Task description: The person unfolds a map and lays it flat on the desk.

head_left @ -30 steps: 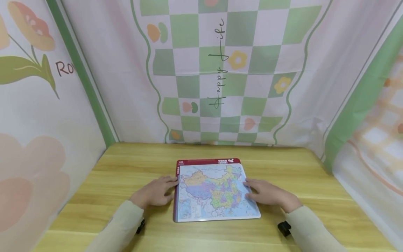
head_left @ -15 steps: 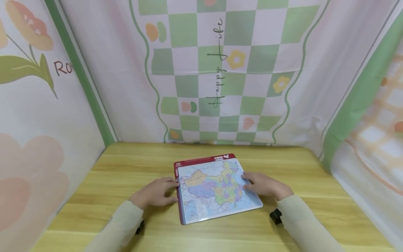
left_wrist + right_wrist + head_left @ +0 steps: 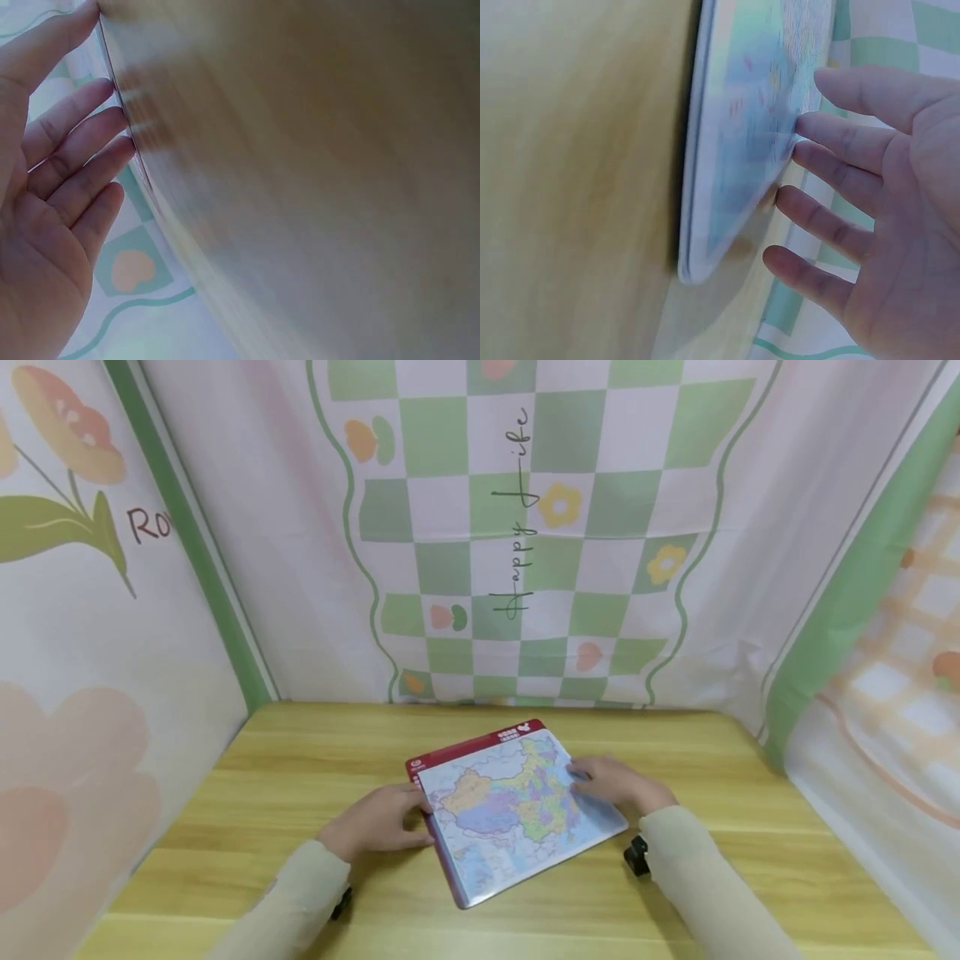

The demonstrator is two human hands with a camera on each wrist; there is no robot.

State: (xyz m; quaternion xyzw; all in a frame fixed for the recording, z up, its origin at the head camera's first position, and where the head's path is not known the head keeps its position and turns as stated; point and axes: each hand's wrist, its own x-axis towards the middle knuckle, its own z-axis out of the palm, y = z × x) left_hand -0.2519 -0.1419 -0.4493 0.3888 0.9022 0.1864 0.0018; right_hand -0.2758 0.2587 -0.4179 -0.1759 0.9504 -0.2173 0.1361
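Around the scene on three sides hangs a pale cloth backdrop [image 3: 525, 527] printed with green and white checks, flowers and a line of script, reaching down to the far edge of the work surface. Below it lies the light wooden desk [image 3: 750, 827] with a yellowish grain, filling the lower half of the head view. At the middle of the desk rests a flat, rounded-corner map board with a red border [image 3: 510, 806], its printed face up and turned askew so that its red top edge points toward eleven o'clock. At the board's nine o'clock sits the left hand [image 3: 378, 822], fingers stretched out nearly straight, the fingertips touching the board's left edge; the left wrist view shows the same straight fingers [image 3: 71, 150] laid along an edge, though that view is blurred. At the board's three o'clock the right hand [image 3: 615, 783] lies flat with spread, relaxed fingers on the board's right side; the right wrist view shows its fingertips [image 3: 817, 146] against the printed face. Neither hand curls round anything. Both arms wear pale beige sleeves [image 3: 697, 885].
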